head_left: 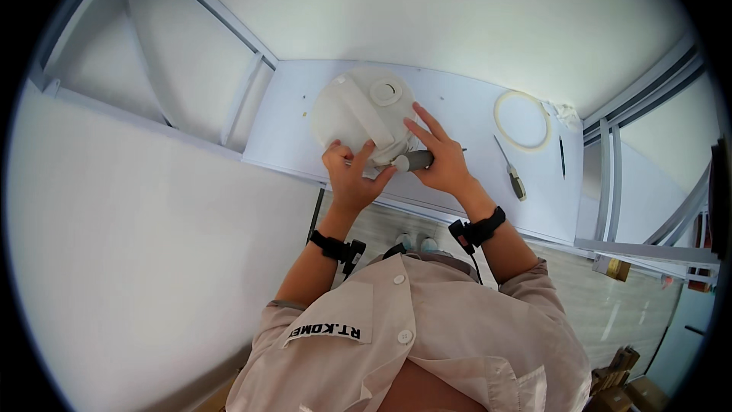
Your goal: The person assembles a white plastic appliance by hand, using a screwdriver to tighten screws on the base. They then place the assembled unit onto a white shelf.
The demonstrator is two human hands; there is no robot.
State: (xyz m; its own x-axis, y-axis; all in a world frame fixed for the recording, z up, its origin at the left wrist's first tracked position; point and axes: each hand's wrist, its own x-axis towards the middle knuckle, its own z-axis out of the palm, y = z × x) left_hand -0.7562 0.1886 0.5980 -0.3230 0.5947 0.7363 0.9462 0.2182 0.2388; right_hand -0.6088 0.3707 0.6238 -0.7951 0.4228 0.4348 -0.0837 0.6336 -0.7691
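A round white appliance, by its shape a rice cooker, stands on the white table in front of me. Its top has a long raised handle and a round vent. My left hand grips the near left edge, with curled fingers and the thumb reaching right. Over the near right edge is my right hand, its long fingers stretched along the lid. Tucked between thumb and palm of that hand is a grey-handled screwdriver. The handle's blunt end points left, near my left thumb; the palm hides much of the tool.
To the right lie a cream-coloured ring, a second screwdriver with a grey handle, and a thin black pen-like stick. Crumpled white material sits at the far right corner. Metal frames flank the table. Cardboard boxes stand on the floor.
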